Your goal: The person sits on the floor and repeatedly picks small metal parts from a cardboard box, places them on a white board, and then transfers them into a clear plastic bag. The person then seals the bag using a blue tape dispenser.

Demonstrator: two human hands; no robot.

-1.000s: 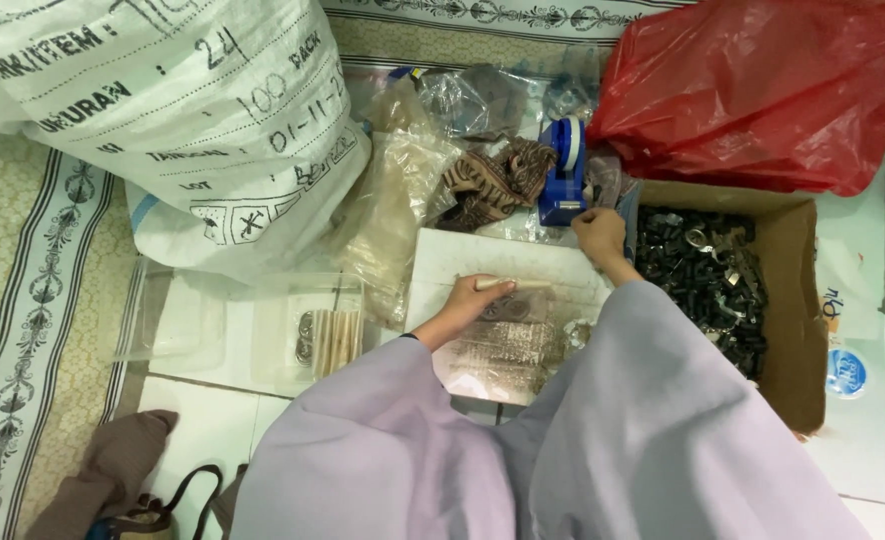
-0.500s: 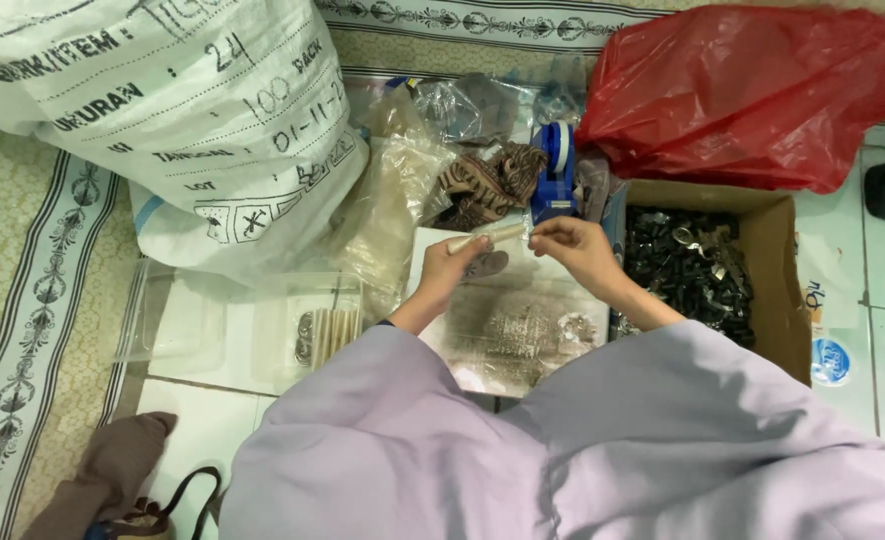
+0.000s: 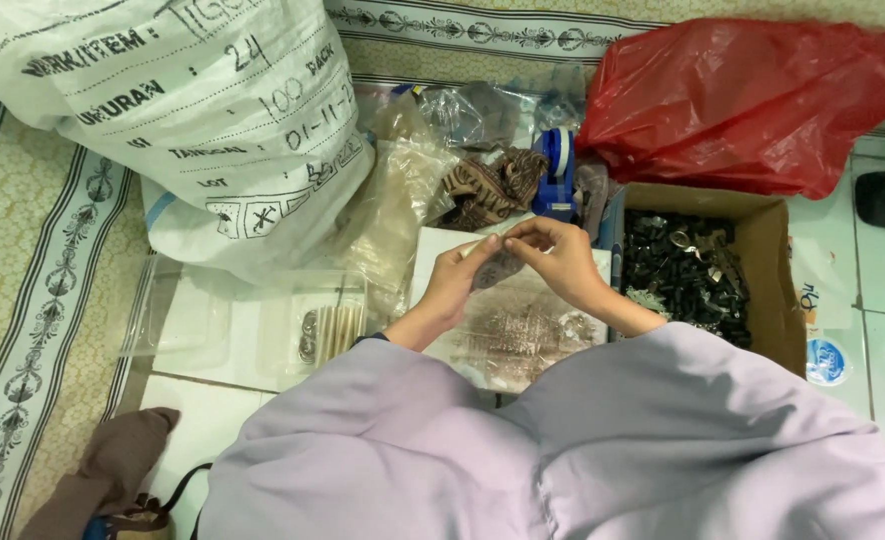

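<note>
Both the left hand (image 3: 455, 280) and the right hand (image 3: 555, 255) pinch a small clear plastic packet of dark pieces (image 3: 498, 268) between their fingertips, held level between them above the white sheet (image 3: 438, 245), just left of the brown cardboard box (image 3: 768, 280).

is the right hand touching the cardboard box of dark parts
Apart. The head view shows the right hand raised over the clear bags, fingers pinching a small clear packet with the left hand; the cardboard box lies beyond its wrist.
</note>
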